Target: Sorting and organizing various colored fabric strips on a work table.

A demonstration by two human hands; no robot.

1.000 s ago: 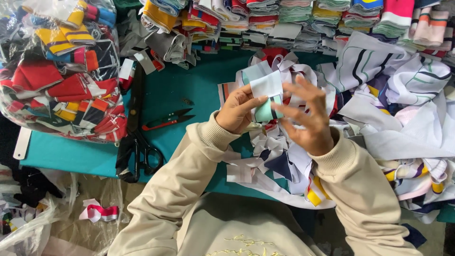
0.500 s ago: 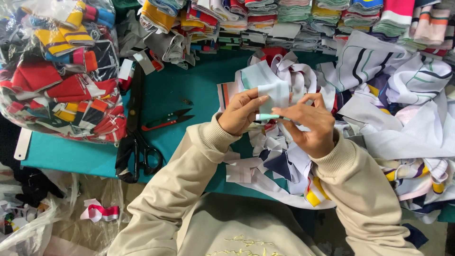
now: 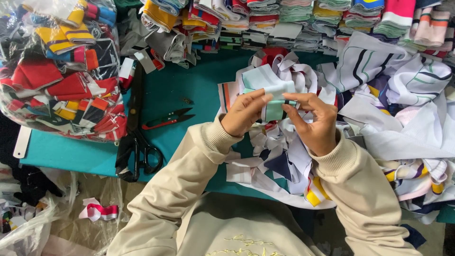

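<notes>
My left hand (image 3: 242,114) and my right hand (image 3: 313,121) meet above a heap of knit fabric strips (image 3: 284,156) on the teal table (image 3: 189,95). Both pinch the same pale mint and white folded fabric piece (image 3: 275,102), thumbs and fingers pressed on its edges. The piece is held up just over the heap, partly hidden by my fingers. Cream sleeves cover both arms.
Small red-handled snips (image 3: 167,119) and large black shears (image 3: 137,142) lie left of my hands. A clear bag of colourful knit pieces (image 3: 57,71) sits at far left. Folded stacks (image 3: 303,19) line the back; striped white fabric (image 3: 407,95) piles at right.
The fabric piece was spread wide and raised a second ago; it is now folded smaller and held lower between both hands, which have drawn closer together.
</notes>
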